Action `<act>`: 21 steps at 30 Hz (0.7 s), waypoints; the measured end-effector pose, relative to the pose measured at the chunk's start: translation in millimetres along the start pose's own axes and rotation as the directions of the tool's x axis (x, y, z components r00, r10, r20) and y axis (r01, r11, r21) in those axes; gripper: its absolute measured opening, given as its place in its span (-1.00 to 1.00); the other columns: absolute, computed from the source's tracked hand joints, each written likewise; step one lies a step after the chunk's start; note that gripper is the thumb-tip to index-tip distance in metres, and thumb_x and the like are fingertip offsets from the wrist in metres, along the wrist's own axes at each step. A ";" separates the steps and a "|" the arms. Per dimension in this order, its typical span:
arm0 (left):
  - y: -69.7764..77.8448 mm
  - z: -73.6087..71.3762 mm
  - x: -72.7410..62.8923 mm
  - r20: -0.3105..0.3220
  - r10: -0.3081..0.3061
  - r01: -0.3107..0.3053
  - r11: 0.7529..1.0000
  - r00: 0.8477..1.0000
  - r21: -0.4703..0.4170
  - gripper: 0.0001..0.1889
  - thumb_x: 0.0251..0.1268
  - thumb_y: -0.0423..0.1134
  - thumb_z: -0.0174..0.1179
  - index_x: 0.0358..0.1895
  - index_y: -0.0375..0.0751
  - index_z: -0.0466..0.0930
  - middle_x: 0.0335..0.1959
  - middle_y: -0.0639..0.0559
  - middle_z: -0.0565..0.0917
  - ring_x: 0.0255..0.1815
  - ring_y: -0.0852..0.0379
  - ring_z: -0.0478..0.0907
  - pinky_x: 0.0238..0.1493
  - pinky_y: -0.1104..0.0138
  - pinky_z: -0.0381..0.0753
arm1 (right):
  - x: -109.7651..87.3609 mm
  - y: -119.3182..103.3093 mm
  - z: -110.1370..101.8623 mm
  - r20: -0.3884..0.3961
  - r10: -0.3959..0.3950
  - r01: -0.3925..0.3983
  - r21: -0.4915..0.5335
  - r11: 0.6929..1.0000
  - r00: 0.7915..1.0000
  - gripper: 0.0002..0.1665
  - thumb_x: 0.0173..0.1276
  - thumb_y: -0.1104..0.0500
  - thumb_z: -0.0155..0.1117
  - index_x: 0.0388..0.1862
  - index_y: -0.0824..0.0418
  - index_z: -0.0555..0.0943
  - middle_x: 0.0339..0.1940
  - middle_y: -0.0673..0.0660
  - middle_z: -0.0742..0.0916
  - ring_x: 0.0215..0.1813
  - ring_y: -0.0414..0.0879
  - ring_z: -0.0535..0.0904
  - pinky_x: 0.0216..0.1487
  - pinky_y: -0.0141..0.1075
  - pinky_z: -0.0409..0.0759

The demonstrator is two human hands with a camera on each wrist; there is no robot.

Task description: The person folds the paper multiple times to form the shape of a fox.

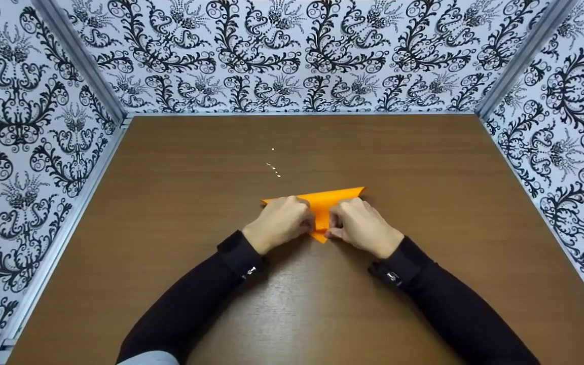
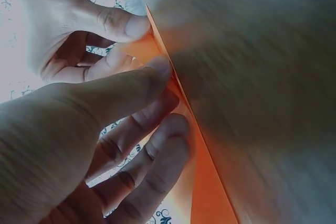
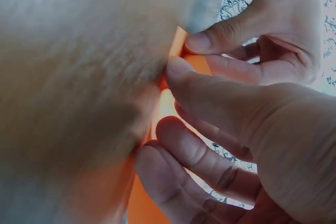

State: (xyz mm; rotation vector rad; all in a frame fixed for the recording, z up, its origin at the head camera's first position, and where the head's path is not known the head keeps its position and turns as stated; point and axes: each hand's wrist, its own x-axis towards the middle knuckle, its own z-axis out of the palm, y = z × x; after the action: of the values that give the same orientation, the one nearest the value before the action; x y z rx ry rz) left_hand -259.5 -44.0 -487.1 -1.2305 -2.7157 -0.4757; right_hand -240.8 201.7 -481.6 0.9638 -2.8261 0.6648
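A folded sheet of orange paper (image 1: 325, 201) lies at the middle of the table, its long straight edge at the far side and a pointed tip toward the person. My left hand (image 1: 283, 219) pinches the paper left of the tip, thumb against curled fingers. From the other side my right hand (image 1: 364, 225) pinches it close to the tip. The left wrist view shows the thumb of the left hand (image 2: 123, 95) on the paper's edge (image 2: 210, 182). In the right wrist view, the right hand (image 3: 226, 111) grips near a narrow folded strip; parts of the paper are hidden behind fingers.
The brown wooden table (image 1: 170, 167) is bounded by patterned black-and-white walls (image 1: 282, 56) at the back and both sides. Small pale specks (image 1: 274, 168) show on the tabletop beyond the paper. Metal rails (image 1: 69, 223) run along the sides.
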 end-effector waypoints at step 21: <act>0.4 -2.7 -1.7 -0.015 0.122 -0.121 0.991 0.992 0.062 -0.87 0.53 -0.27 0.61 -0.29 -0.01 0.96 -0.30 0.04 0.85 -0.30 0.05 0.84 -0.24 0.14 0.87 | 3.6 1.2 -2.6 0.067 -0.068 0.061 0.100 0.993 0.995 -0.86 0.49 0.41 0.68 -0.20 0.18 0.98 -0.26 0.04 0.98 -0.27 -0.18 0.71 -0.11 -0.35 0.68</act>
State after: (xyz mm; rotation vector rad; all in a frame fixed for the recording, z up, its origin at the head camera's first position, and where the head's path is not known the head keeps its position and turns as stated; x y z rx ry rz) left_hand -258.1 -45.9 -484.9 -1.3584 -2.5998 -0.3858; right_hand -244.6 201.6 -479.0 1.1109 -2.8312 0.7838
